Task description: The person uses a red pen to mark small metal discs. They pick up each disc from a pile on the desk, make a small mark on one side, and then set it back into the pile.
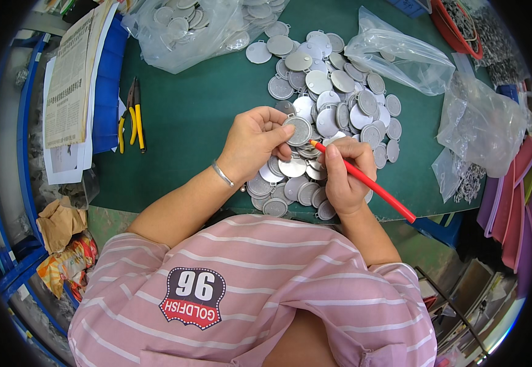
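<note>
At the far left a sheet of printed paper (70, 73) lies over blue bins at the edge of the green tabletop (186, 122). Just right of it, yellow-handled pliers (133, 116) rest on the tabletop. Above them a clear plastic bag (186, 30) holds round grey metal discs. The left hand (254, 140), a bracelet at its wrist, has its fingers clamped on one round mesh-faced disc (299, 129), lifted just above the heap. The pile of metal discs (333, 104) spreads across the middle of the tabletop, running from the far edge down to both hands. The right hand (342, 177) has its fingers closed around a red pencil-like stick (370, 183), whose tip points at the held disc. Further right lie crumpled clear bags (480, 122).
</note>
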### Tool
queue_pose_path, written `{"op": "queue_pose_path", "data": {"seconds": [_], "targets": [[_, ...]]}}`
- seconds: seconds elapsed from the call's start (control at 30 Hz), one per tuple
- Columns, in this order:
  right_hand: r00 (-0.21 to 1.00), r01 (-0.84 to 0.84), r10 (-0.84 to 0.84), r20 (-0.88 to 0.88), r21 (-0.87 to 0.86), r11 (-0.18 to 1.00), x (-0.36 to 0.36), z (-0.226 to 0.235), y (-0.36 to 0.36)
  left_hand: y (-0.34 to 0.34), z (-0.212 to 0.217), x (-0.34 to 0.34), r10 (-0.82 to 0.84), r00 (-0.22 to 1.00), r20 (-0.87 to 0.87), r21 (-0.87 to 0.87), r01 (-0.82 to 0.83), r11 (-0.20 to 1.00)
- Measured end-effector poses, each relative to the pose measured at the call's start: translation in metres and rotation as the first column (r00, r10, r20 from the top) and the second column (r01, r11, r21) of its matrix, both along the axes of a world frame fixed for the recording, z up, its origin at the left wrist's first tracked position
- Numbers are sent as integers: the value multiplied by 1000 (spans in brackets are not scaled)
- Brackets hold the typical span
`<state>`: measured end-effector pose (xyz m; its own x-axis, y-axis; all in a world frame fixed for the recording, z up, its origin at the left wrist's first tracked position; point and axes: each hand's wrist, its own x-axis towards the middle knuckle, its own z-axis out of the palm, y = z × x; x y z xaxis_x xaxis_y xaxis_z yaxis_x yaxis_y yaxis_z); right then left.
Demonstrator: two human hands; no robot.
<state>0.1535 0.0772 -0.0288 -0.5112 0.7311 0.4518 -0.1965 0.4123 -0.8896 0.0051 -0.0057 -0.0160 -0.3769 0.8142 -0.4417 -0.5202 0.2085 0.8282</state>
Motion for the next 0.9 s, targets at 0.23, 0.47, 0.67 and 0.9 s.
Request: {"op": "queue_pose_path", "data": {"seconds": [0.23, 0.47, 0.67, 0.9], "targets": [[1000, -3, 3, 30, 0, 1000, -2, 1, -1, 0, -2, 0, -2, 1000, -9, 4, 2, 1000], [998, -3, -2, 65, 80, 997, 2, -2, 1, 0, -1, 0, 4, 1000, -11, -2, -4, 1000], [998, -44, 39, 55, 81, 996, -2, 0, 0, 0, -2, 0, -1, 1000, -13, 1, 1, 1000], [991, -73, 58, 122, 117, 990, 2, -2, 2, 0, -2, 0, 8, 1000, -5, -3, -8, 1000]]}}
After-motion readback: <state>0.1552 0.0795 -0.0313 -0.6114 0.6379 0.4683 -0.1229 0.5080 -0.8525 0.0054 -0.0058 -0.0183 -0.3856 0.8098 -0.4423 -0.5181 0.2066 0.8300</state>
